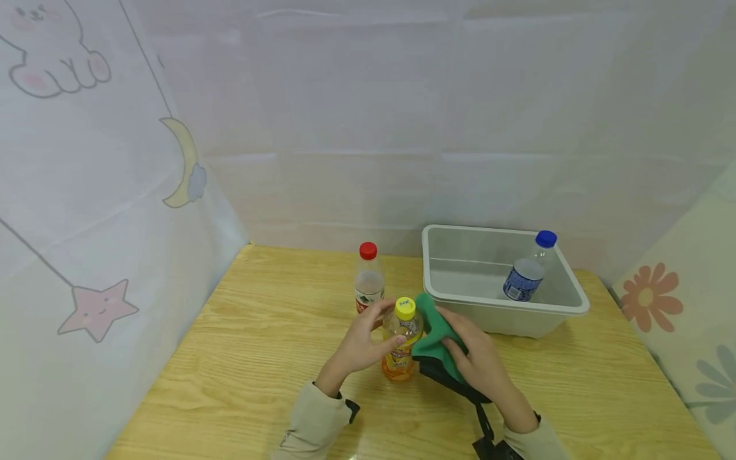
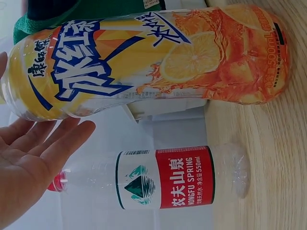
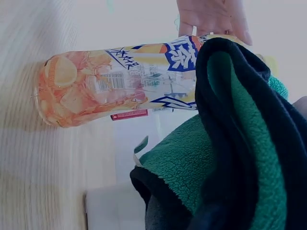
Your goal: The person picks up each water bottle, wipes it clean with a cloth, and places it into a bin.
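Note:
A clear plastic iced tea bottle (image 1: 398, 363) with a yellow cap and an orange-and-yellow label stands upright on the table. My left hand (image 1: 359, 345) holds it around the shoulder, thumb in front and fingers behind. On the bottle's other side my right hand (image 1: 480, 361) grips a bunched green cloth (image 1: 432, 333) with a dark underside. The cloth lies up against the bottle's upper part in the head view, and its folds hide part of the label in the right wrist view. Most of the right hand is hidden there behind the cloth (image 3: 182, 153).
Just behind the iced tea bottle stands a red-capped water bottle (image 1: 369, 281) with a red and white label. A pale grey plastic bin (image 1: 506, 305) sits at the back right, with a blue-capped bottle (image 1: 524, 276) leaning inside it. Behind the wooden table (image 1: 276, 319) hangs a light curtain.

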Available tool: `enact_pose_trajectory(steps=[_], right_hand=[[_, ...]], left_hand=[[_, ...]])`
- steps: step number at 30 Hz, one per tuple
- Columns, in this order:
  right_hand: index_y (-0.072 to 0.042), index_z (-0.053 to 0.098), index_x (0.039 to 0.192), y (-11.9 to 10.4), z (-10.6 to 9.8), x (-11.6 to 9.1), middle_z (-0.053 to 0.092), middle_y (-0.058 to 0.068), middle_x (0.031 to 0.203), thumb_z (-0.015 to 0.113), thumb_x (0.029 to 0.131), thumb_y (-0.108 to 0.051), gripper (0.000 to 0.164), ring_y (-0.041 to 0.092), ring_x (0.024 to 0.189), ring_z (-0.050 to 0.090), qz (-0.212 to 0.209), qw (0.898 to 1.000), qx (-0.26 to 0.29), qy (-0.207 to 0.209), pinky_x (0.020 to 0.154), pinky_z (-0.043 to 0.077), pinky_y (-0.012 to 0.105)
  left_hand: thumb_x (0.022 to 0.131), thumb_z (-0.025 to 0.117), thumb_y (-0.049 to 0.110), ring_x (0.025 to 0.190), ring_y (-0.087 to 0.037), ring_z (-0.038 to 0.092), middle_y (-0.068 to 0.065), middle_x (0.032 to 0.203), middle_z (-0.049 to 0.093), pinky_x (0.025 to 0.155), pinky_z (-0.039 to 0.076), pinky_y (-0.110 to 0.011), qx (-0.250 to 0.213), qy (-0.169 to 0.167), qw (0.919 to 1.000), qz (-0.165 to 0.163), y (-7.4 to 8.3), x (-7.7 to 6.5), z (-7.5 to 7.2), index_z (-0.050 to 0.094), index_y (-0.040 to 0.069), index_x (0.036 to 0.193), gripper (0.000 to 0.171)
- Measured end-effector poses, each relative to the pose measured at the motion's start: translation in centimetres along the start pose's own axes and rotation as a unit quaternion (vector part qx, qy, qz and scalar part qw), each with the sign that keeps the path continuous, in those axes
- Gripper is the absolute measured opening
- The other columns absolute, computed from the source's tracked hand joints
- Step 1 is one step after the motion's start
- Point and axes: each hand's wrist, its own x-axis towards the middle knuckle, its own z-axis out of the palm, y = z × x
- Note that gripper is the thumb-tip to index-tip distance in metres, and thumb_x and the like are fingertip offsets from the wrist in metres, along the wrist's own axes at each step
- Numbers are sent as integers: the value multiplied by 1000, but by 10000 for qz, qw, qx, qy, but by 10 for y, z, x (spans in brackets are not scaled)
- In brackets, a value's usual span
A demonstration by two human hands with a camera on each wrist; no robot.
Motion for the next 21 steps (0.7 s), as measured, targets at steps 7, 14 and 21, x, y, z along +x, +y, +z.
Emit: enact_pose_trajectory(steps=[7,14,21], right_hand=[[-7,48,131,-6,2,5,56,13,120,68,71,13,67,30,105,55,-72,9998,-65,-198,80,49,47],[-6,49,129,-6,7,5,56,15,118,69,71,13,65,32,104,56,15,9997,-101,-227,79,49,46],[-1,48,129,-2,16,1,56,20,119,68,72,13,62,36,103,55,171,9997,22,-192,80,48,48]], left_hand=[[85,65,20,111,-26,49,-7,124,48,86,48,-34,143,94,9998,112,0,-1,0,44,5,129,51],[84,66,20,109,-21,50,-7,123,49,83,49,-31,263,153,9994,156,-1,-1,0,46,5,129,52],[84,67,19,110,-20,49,-7,124,49,83,49,-31,272,192,9994,108,-2,-1,1,46,5,129,52]])
